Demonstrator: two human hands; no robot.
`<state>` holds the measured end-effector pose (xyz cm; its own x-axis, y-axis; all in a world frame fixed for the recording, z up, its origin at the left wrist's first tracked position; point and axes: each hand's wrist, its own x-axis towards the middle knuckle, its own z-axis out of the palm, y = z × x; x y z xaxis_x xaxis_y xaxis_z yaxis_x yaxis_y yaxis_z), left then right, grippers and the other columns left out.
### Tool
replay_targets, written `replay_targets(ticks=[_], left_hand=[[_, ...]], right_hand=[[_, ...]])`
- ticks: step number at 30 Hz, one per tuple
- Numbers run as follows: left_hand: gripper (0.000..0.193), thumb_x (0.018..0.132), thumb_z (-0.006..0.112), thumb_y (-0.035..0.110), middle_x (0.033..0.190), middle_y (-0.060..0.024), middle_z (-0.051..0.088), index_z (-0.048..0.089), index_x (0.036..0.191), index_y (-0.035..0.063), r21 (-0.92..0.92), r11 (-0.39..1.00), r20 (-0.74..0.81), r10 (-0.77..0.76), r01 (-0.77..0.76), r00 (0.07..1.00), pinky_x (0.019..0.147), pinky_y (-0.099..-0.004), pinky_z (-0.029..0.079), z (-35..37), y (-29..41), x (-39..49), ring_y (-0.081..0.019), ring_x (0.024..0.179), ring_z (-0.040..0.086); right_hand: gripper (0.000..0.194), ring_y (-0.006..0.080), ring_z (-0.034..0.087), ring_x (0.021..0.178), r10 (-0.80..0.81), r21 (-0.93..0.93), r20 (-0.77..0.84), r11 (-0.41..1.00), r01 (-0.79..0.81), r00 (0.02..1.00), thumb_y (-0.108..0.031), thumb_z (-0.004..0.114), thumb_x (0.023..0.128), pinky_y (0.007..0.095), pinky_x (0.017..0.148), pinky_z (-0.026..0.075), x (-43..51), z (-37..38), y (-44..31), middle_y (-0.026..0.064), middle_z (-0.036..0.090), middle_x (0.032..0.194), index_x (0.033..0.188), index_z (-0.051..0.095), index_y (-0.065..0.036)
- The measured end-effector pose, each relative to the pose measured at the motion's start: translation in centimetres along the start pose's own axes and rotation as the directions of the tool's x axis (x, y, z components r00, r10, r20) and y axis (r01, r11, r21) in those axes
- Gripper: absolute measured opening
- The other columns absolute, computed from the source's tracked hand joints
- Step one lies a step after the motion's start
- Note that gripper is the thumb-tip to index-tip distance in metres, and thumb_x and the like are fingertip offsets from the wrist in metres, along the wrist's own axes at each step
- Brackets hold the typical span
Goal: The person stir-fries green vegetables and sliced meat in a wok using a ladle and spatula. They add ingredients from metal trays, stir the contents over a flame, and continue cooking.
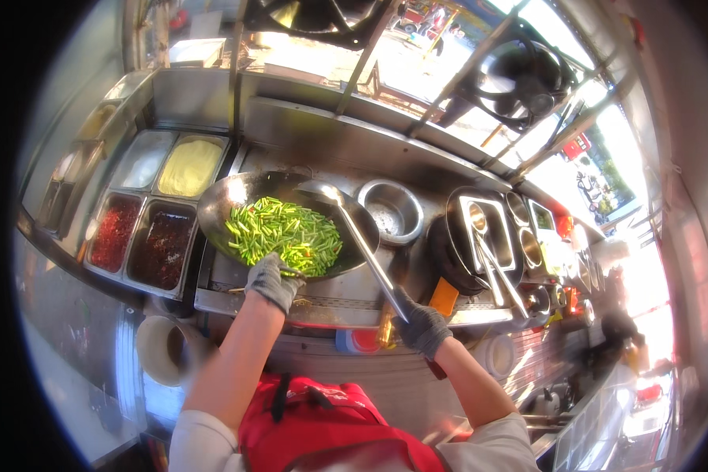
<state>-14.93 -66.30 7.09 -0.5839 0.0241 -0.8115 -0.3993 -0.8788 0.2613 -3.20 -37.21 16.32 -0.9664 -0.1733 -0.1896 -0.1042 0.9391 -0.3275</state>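
Note:
Chopped green stalks [286, 233], with a few red bits among them, fill the middle of a large steel wok [215, 206]. In a grey knit glove, my left hand [271, 283] grips the wok's near handle [292, 271]. My right hand [422, 324], gloved in darker grey, is closed around the long handle of a metal ladle [363, 242]. The ladle's bowl [320, 190] is at the far right part of the wok, above or beside the stalks; whether it touches them I cannot tell.
Left of the wok stand steel pans of red chopped food [115, 230], dark sauce [160, 245] and a yellow substance [190, 165]. A round metal pot [390, 211] sits to its right. Farther right, ladles [488, 259] rest in a rectangular pan [504, 218]. A bucket [156, 348] stands below.

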Motion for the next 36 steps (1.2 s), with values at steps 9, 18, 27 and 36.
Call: replay_targets(ticks=[9,18,27,36], left_hand=[[0.066,0.075,0.04,-0.01,0.118,-0.0129,0.05,0.036,0.136,0.0157,-0.37,0.922,0.013,0.126,-0.113,0.992,0.077,-0.0509,0.054,-10.3,-9.0,-7.8,-0.0362,0.103,0.057],[0.011,0.086,0.048,0.007,0.086,-0.0174,0.052,0.046,0.095,0.0,-0.113,0.99,0.05,0.093,-0.087,0.994,0.077,-0.0509,0.051,-3.5,-2.9,5.4,-0.0298,0.067,0.056],[0.023,0.077,0.05,0.002,0.074,-0.0072,0.044,0.04,0.098,0.0049,0.063,0.988,0.08,0.134,-0.139,0.988,0.058,-0.0402,0.05,-5.4,-3.1,8.5,-0.0234,0.061,0.049],[0.004,0.078,0.051,0.009,0.064,-0.0058,0.043,0.048,0.078,0.0061,0.175,0.972,0.057,0.148,-0.156,0.987,0.054,-0.0331,0.043,-5.1,-2.7,5.6,-0.0206,0.059,0.048]], right_hand=[[0.066,0.0389,0.064,0.085,-0.018,0.031,0.005,0.999,0.018,1.0,-0.025,0.058,0.084,0.0447,0.075,0.05,-4.6,2.6,1.0,0.0246,0.064,0.09,0.144,0.031,-0.016],[0.066,0.0327,0.063,0.094,0.145,-0.333,0.297,0.942,-0.04,0.944,-0.025,0.053,0.085,0.0412,0.08,0.049,-1.4,-3.3,-2.5,0.0186,0.064,0.102,0.145,0.028,-0.013],[0.071,0.0289,0.068,0.085,0.207,-0.583,0.439,0.806,0.102,0.874,-0.014,0.051,0.082,0.041,0.07,0.052,12.6,-1.1,-5.9,0.016,0.068,0.096,0.145,0.021,-0.003],[0.067,0.033,0.065,0.086,0.144,-0.287,0.465,0.958,-0.006,0.873,-0.026,0.052,0.081,0.042,0.076,0.05,12.3,1.7,-6.9,0.0175,0.066,0.095,0.144,0.029,-0.027]])
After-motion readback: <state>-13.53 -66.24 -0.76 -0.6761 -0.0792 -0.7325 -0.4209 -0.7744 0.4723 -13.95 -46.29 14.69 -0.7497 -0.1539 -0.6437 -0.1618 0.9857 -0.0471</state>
